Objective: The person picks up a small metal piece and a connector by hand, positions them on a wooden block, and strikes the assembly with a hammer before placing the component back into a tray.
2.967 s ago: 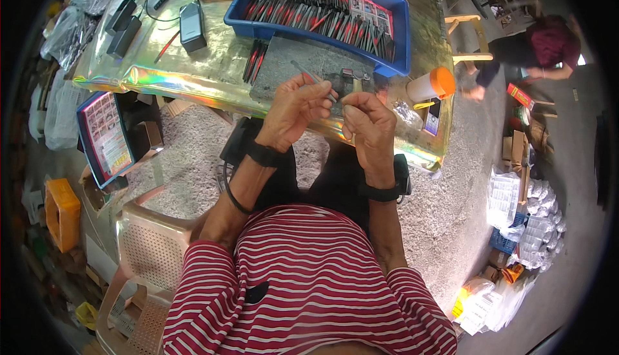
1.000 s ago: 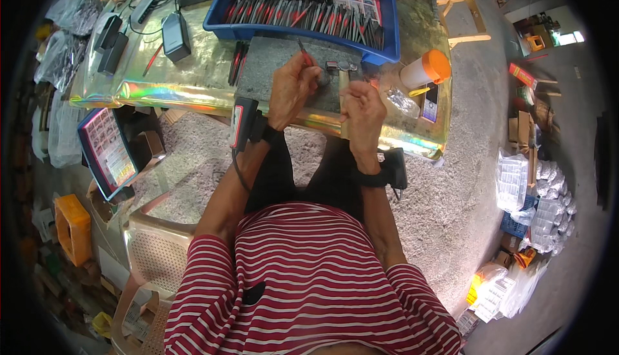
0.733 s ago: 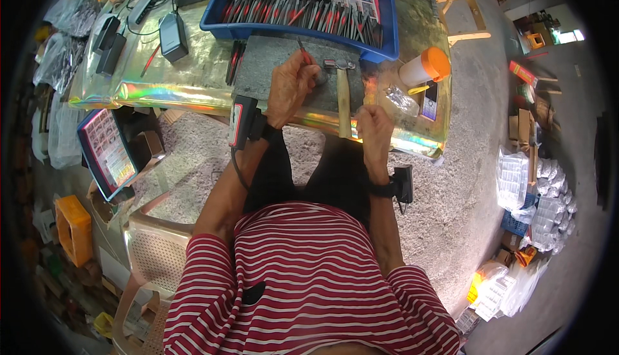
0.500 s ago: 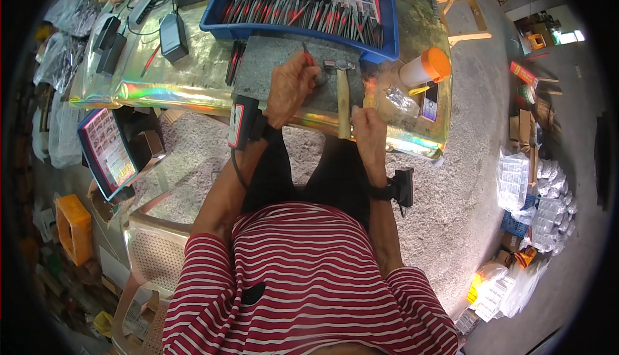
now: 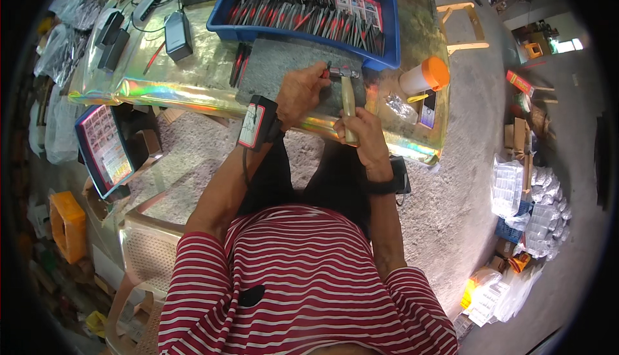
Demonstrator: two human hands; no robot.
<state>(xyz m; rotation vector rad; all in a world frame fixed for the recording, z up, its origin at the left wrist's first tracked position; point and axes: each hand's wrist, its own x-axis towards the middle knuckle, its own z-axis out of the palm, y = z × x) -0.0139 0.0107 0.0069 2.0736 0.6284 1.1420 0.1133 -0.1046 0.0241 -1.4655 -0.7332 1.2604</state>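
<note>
My left hand is over the grey stone slab, thumb and fingers pinched on a small red-and-dark piece. Most of that piece is hidden, so its exact kind does not show. Right beside it lies the metal head of a hammer. My right hand is closed round the lower part of the hammer's pale wooden handle, near the table's front edge. Beyond the slab, a blue tray holds rows of thin red, grey and black pieces. More such pieces lie left of the slab.
An orange-lidded jar, a clear plastic bag and a small box are on the right. Black devices and cables occupy the table's left. A plastic chair stands at lower left, a wooden stool at far right.
My right hand has closed round the hammer handle, which it was at the end of before. My left hand has shifted right, bringing the red-and-dark piece beside the hammer head.
</note>
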